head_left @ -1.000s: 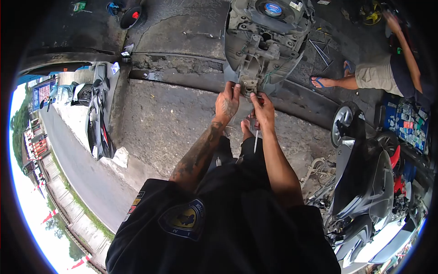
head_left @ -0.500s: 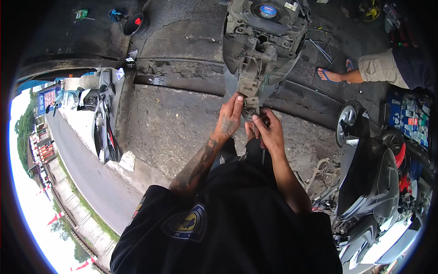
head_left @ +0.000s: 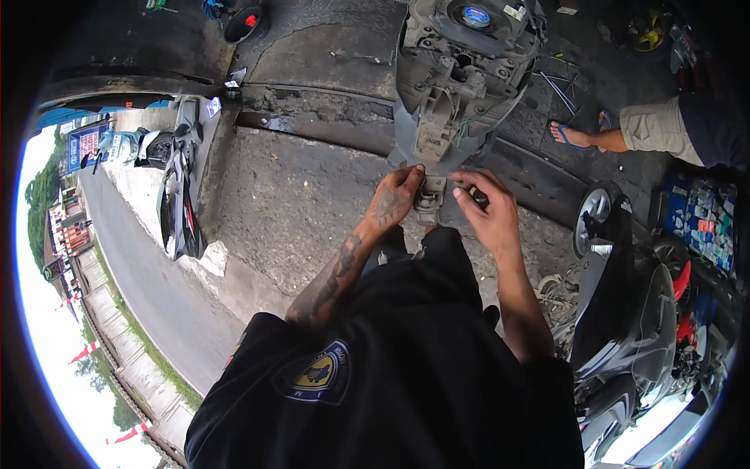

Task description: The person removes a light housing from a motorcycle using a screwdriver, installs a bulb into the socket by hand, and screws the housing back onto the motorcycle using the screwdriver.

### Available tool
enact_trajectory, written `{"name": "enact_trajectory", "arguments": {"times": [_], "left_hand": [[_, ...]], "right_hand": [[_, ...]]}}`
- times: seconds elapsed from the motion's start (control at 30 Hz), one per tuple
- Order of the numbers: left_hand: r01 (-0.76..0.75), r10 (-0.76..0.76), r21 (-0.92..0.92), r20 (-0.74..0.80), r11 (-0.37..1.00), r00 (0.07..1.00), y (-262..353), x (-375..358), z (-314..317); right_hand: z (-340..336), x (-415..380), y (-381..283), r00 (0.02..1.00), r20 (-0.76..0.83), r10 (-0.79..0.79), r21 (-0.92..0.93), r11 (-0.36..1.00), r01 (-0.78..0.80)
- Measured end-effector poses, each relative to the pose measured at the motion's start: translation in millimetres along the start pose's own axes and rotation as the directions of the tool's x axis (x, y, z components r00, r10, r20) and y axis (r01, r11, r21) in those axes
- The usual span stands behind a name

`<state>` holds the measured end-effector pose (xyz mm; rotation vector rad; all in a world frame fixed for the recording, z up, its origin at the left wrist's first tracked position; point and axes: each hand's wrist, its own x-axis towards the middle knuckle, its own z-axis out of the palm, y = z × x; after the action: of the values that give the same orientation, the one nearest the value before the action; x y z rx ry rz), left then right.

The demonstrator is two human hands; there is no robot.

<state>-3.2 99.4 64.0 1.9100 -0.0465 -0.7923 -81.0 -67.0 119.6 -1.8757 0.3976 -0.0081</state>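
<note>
1. Pinching bracket [head_left: 430, 193] at its 9 o'clock edge, between thumb and fingers of left hand [head_left: 393, 197]; probably so placed to steady it and leave its face exposed.
2. At bracket's 3 o'clock, right hand [head_left: 496, 216] half curled, seemingly around a dark object [head_left: 479, 198], too small to identify. Thumb and forefinger near bracket but apart from it, perhaps to spare a finger grip while storing the object in the palm.
3. At 12 o'clock, just beyond bracket: motorbike body [head_left: 461, 82], narrow end pointing at the hands. Cannot tell whether joined to bracket.
4. At 6 o'clock, close in: dark shorts [head_left: 445, 254], limiting downward travel.
5. Toward 9 o'clock: concrete [head_left: 312, 184], giving sideways room for left elbow, up to parked motorbike [head_left: 180, 199] well apart.
6. Toward 2 o'clock: metal rods [head_left: 557, 94] and another person's foot [head_left: 570, 135]. At 4 o'clock: grey motorbike [head_left: 629, 309], bounding right elbow's swing.
</note>
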Motion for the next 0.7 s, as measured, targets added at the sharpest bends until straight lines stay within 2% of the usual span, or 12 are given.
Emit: {"name": "enact_trajectory", "arguments": {"times": [0.03, 0.07, 0.13, 0.27, 0.33, 0.37, 0.4, 0.47, 0.53, 0.57, 0.67, 0.7], "left_hand": [[0.044, -0.035, -0.081, 0.114, 0.996, 0.993, -1, 1, 0], [0.034, -0.025, -0.077, 0.118, 0.996, 0.993, -2, -1, 0], [0.019, -0.027, 0.083, 0.098, 0.996, 0.995, -1, -3, 0], [0.036, -0.049, 0.075, 0.179, 0.997, 0.983, -6, -13, -11], [0.01, -0.054, 0.163, 0.268, 0.987, 0.962, 1, -27, -17], [0.148, -0.171, 0.118, 0.216, 0.982, 0.961, 5, -39, -16], [0.15, -0.172, 0.116, 0.209, 0.982, 0.963, -4, -46, -16], [0.016, -0.067, 0.229, 0.221, 0.973, 0.973, -39, -53, -13], [-0.062, 0.005, 0.231, 0.238, 0.971, 0.971, -59, -69, -7], [-0.025, -0.047, 0.267, 0.26, 0.963, 0.964, -65, -73, -4], [0.025, -0.112, 0.276, 0.305, 0.961, 0.946, -67, -82, -2], [0.043, -0.129, 0.253, 0.334, 0.966, 0.933, -65, -86, -3]], "right_hand": [[5, 11, 14, 0.987, 0.01, -0.158, -0.032, 0.987, 0.158], [4, 13, 22, 0.987, -0.001, -0.163, -0.034, 0.986, 0.163], [3, 16, 20, 0.981, 0.191, -0.026, 0.023, 0.999, 0.022], [6, 10, 18, 0.878, 0.444, 0.18, 0.022, 0.977, -0.212], [11, -1, 17, 0.847, 0.486, 0.218, -0.013, 0.97, -0.243], [15, -10, 19, 0.887, 0.45, 0.108, -0.026, 0.994, -0.107], [19, -18, 22, 0.91, 0.415, -0.006, -0.045, 0.999, 0.027], [27, -29, 33, 0.88, 0.461, -0.115, -0.04, 0.988, 0.15], [26, -38, 34, 0.819, 0.562, -0.116, -0.108, 0.971, 0.212], [27, -40, 37, 0.791, 0.61, -0.043, -0.129, 0.98, 0.153], [21, -43, 37, 0.764, 0.645, 0.018, -0.228, 0.959, 0.17], [22, -43, 41, 0.77, 0.638, -0.008, -0.205, 0.962, 0.179]]}}
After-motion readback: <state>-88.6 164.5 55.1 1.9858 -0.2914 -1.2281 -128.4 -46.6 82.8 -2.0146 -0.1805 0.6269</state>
